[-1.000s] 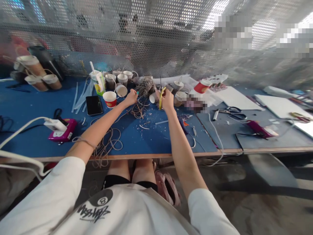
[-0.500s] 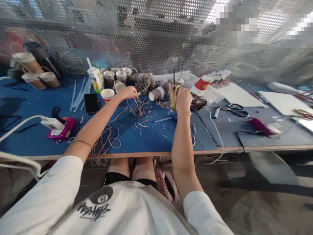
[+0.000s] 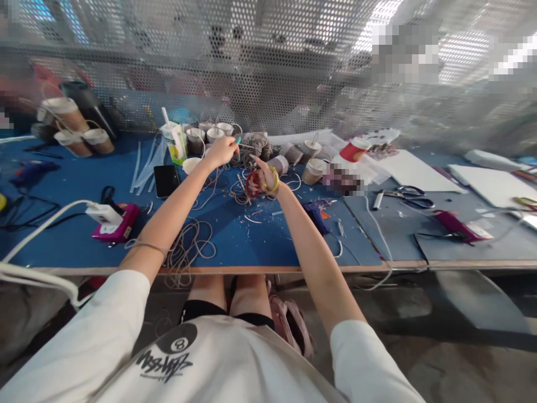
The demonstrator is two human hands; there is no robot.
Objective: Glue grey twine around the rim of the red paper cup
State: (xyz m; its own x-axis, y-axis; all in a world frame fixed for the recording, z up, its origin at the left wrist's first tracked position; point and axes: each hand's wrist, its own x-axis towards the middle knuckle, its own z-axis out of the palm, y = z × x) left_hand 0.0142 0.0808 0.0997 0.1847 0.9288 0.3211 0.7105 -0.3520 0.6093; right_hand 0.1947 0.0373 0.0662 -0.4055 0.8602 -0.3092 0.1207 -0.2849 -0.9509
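My left hand (image 3: pixel 223 151) is closed in a pinch over the far middle of the blue table, with a thin cord (image 3: pixel 247 146) running right from its fingertips. A small teal spot shows at the fingertips. My right hand (image 3: pixel 265 174), a little nearer and to the right, is around scissors whose yellow loop (image 3: pixel 272 180) and red loop (image 3: pixel 252 183) show; their blades are hard to make out. Grey-brown yarn (image 3: pixel 258 144) lies just beyond both hands. More cord (image 3: pixel 188 243) lies in loose loops by the near edge, and a strand crosses my left forearm.
Cord-wrapped cups (image 3: pixel 215 134) stand behind my left hand, beside a drink carton (image 3: pixel 174 144) and a phone (image 3: pixel 166 181). A purple power strip (image 3: pixel 126 221) sits left. Rightward are a blue glue gun (image 3: pixel 315 217), a red cup (image 3: pixel 354 150), pliers (image 3: pixel 409 196) and white boards (image 3: pixel 423 170).
My right hand has moved left with the scissors, closer to my left hand, and has turned. My left hand has risen slightly away from the tangled cord. The camera view has shifted a little.
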